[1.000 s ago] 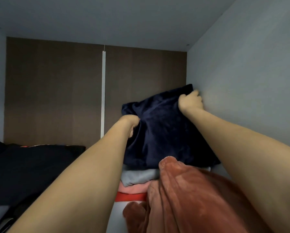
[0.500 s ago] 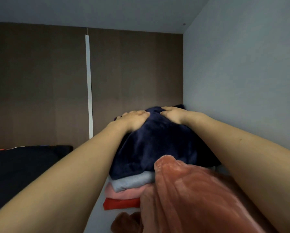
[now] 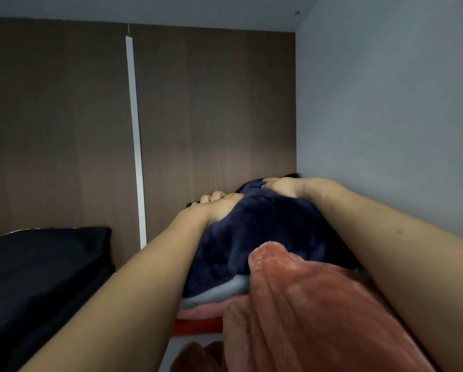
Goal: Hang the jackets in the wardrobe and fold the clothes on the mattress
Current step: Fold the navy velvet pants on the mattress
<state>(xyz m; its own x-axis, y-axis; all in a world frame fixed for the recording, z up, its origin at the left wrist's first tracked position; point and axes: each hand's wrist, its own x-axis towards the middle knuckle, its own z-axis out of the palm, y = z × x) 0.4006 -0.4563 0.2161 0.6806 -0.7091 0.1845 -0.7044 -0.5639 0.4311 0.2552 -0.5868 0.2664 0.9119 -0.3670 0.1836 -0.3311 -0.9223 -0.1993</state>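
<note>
Hands are both pressing down on top of a navy fleece garment, centre of frame. Left hand is lying palm down on the garment's upper left edge, fingers relaxed and slightly bent over the far side, not pinching. Right hand is lying flat on the upper right edge, fingers pointing toward frame centre, grasping nothing.

Navy garment is sitting on top of a folded stack in the lower centre: grey piece directly under it, then pink piece, then red piece at the bottom. Stack is sitting in the corner where the brown wood panel is meeting the grey wall on the right.

Rust-coloured fleece is bulging in the lower right foreground between the forearms, covering part of the stack's front. Cannot tell what it is resting on.

Black bedding is lying at the lower left, well apart from the stack. White vertical strip is running down the brown panel, left of centre.
</note>
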